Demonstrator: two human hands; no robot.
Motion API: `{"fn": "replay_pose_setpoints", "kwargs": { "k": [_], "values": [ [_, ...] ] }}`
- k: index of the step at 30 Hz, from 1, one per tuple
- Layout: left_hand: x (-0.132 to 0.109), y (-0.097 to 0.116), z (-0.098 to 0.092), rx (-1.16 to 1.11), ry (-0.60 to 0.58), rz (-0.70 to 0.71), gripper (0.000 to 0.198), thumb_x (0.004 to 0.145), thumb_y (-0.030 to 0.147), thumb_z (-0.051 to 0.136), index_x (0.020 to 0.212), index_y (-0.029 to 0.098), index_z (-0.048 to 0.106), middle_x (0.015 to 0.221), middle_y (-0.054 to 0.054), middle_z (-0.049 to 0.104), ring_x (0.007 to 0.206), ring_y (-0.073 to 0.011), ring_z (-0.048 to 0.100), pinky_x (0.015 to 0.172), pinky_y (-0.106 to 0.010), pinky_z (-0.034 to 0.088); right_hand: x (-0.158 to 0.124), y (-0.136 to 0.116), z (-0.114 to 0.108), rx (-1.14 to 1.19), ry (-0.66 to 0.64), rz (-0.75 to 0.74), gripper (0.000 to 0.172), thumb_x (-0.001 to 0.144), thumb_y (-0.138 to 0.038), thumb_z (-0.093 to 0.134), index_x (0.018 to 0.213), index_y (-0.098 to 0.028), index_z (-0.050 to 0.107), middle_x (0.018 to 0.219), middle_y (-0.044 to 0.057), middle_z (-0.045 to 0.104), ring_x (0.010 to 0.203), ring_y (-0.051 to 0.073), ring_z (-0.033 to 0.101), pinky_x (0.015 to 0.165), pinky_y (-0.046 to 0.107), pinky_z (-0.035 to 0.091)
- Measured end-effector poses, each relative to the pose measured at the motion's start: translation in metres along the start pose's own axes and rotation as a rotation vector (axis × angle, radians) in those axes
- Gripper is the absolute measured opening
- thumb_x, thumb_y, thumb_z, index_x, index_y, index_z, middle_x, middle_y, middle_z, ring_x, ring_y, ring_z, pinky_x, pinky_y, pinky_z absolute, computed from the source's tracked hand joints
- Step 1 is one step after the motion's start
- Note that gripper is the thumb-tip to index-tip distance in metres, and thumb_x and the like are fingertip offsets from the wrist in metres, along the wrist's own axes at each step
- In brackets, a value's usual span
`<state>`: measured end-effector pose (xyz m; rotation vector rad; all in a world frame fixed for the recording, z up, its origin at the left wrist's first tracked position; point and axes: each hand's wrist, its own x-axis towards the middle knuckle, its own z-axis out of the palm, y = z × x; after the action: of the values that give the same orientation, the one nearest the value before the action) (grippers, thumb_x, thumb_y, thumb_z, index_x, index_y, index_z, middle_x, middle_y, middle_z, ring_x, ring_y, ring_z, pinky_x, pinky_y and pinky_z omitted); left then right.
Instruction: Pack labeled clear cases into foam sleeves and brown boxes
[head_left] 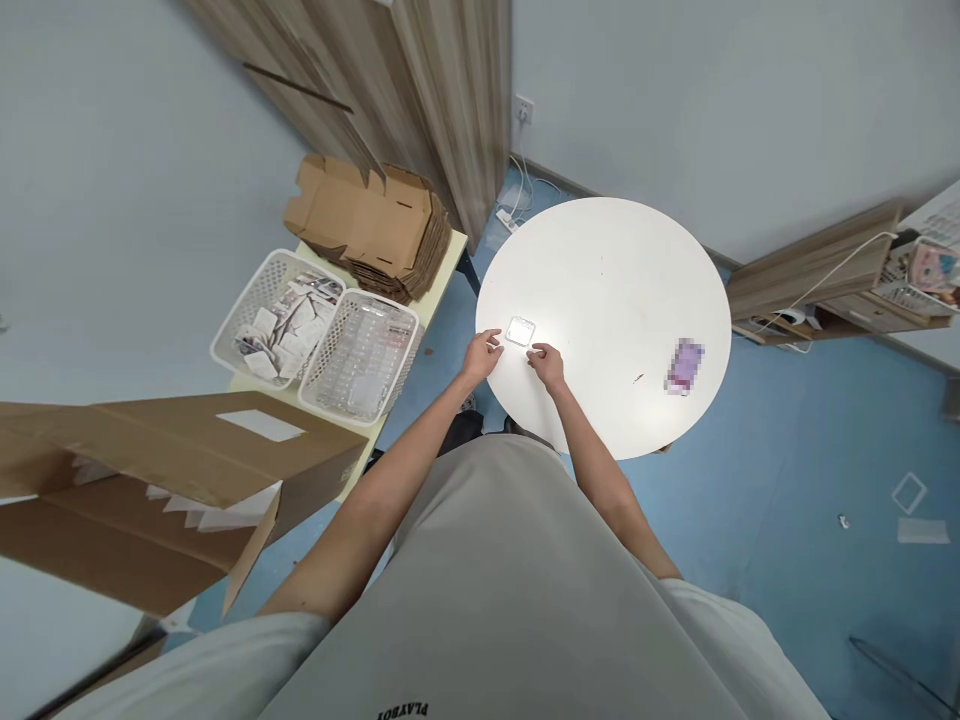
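Note:
A small clear, square plastic box (520,331) with rounded corners lies flat on the white round table (600,270), near its left side. My left hand (482,358) is just left of the box, fingers bent and apart, with nothing visible in them. Close to the box's lower right corner is my right hand (547,367), its fingers loosely curled and a little apart. It too shows nothing held. Whether either fingertip touches the box is too small to tell.
A pixelated purple item (684,367) lies on the table's right. On a side table, left, are flattened cardboard boxes (375,220), a white basket (259,290) of small packets and another basket (307,388) of clear boxes. An open carton (180,440) stands nearer.

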<state>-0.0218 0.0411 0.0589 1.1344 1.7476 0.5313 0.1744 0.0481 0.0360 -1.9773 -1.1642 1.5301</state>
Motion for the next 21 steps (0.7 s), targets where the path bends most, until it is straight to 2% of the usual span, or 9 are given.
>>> {"fn": "replay_pose_setpoints", "kwargs": {
  "k": [3,6,9,12,15,17,19,21],
  "values": [
    [-0.025,-0.008,-0.014,-0.131,0.058,0.014,0.052,0.092,0.017,0.061,0.143,0.021,0.074,0.135,-0.014,0.074,0.103,-0.0225,0.075,0.105,-0.041,0.062,-0.01,-0.005,-0.002,0.048,-0.095,-0.048,0.029,0.092,-0.031,0.066,0.118,-0.02,0.073,0.087,0.0,0.075,0.09,0.022,0.081,0.094,0.036,0.064],
    [-0.053,-0.016,-0.028,-0.232,0.138,0.056,0.052,0.088,0.019,0.063,0.138,0.021,0.076,0.139,-0.015,0.073,0.121,-0.0257,0.073,0.113,-0.043,0.059,-0.018,-0.015,0.002,0.025,-0.168,-0.124,0.031,0.086,-0.025,0.067,0.116,-0.021,0.074,0.102,0.004,0.078,0.095,0.022,0.08,0.098,0.038,0.064],
    [-0.079,-0.017,-0.043,-0.256,0.218,0.08,0.05,0.092,0.031,0.069,0.141,0.022,0.075,0.136,-0.014,0.074,0.108,-0.0252,0.075,0.102,-0.042,0.062,-0.028,-0.029,0.01,-0.01,-0.251,-0.206,0.029,0.086,-0.032,0.073,0.113,-0.022,0.075,0.092,0.001,0.076,0.095,0.023,0.079,0.101,0.04,0.063],
    [-0.104,-0.009,-0.063,-0.288,0.259,0.132,0.048,0.1,0.041,0.064,0.144,0.024,0.074,0.133,-0.013,0.073,0.098,-0.0228,0.074,0.094,-0.04,0.062,-0.045,-0.048,0.017,0.021,-0.335,-0.283,0.032,0.087,-0.043,0.075,0.111,-0.022,0.076,0.081,-0.001,0.072,0.092,0.023,0.079,0.102,0.042,0.064],
    [-0.131,0.005,-0.083,-0.326,0.265,0.269,0.046,0.106,0.045,0.057,0.145,0.028,0.075,0.139,-0.013,0.072,0.111,-0.0269,0.073,0.1,-0.043,0.061,-0.07,-0.071,0.027,0.055,-0.39,-0.392,0.036,0.085,-0.047,0.078,0.112,-0.023,0.078,0.101,0.005,0.081,0.101,0.024,0.081,0.107,0.044,0.063],
    [-0.153,0.014,-0.098,-0.34,0.244,0.321,0.046,0.109,0.047,0.055,0.147,0.031,0.075,0.142,-0.012,0.072,0.111,-0.028,0.073,0.103,-0.045,0.06,-0.091,-0.088,0.036,0.045,-0.414,-0.464,0.039,0.084,-0.051,0.081,0.113,-0.024,0.079,0.111,0.008,0.083,0.106,0.027,0.08,0.107,0.045,0.063],
    [-0.18,0.019,-0.114,-0.362,0.238,0.346,0.047,0.11,0.051,0.055,0.149,0.034,0.074,0.147,-0.011,0.07,0.112,-0.0285,0.073,0.108,-0.047,0.059,-0.116,-0.107,0.048,0.017,-0.433,-0.522,0.041,0.084,-0.055,0.083,0.112,-0.025,0.08,0.106,0.008,0.083,0.102,0.027,0.08,0.101,0.045,0.065],
    [-0.211,0.017,-0.134,-0.394,0.282,0.347,0.048,0.11,0.057,0.057,0.151,0.037,0.073,0.15,-0.01,0.069,0.117,-0.0304,0.072,0.111,-0.05,0.058,-0.142,-0.126,0.064,0.004,-0.453,-0.575,0.041,0.084,-0.057,0.086,0.11,-0.026,0.082,0.096,0.005,0.081,0.094,0.026,0.079,0.095,0.044,0.067]
  ]
}}
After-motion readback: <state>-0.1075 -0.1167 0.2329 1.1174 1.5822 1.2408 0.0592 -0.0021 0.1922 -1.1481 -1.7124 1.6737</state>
